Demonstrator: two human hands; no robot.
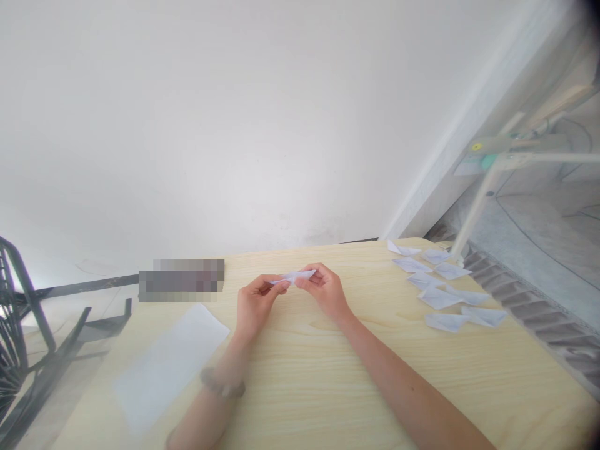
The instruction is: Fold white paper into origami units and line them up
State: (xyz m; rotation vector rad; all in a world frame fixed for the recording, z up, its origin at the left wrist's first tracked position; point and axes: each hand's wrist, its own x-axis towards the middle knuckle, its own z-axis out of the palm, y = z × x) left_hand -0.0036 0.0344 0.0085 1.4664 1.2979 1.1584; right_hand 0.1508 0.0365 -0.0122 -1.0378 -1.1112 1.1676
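Observation:
A small folded white paper boat [300,275] is held just above the wooden table [300,387], pinched from both sides. My left hand [257,301] grips its left end between thumb and fingers. On the other side, my right hand [325,289] pinches it with the thumb in front and the fingers behind. Parts of the paper are covered by my fingers. Several finished-looking paper boats [440,297] lie in a loose cluster at the table's right side. To the left of my left arm rests a flat white sheet of paper [173,369].
A pixelated dark object [182,281] sits at the table's back left edge. Behind the table rises a white wall [281,125]. A pale metal stand [478,194] is beyond the right edge, and a black metal rack [28,325] stands at the left.

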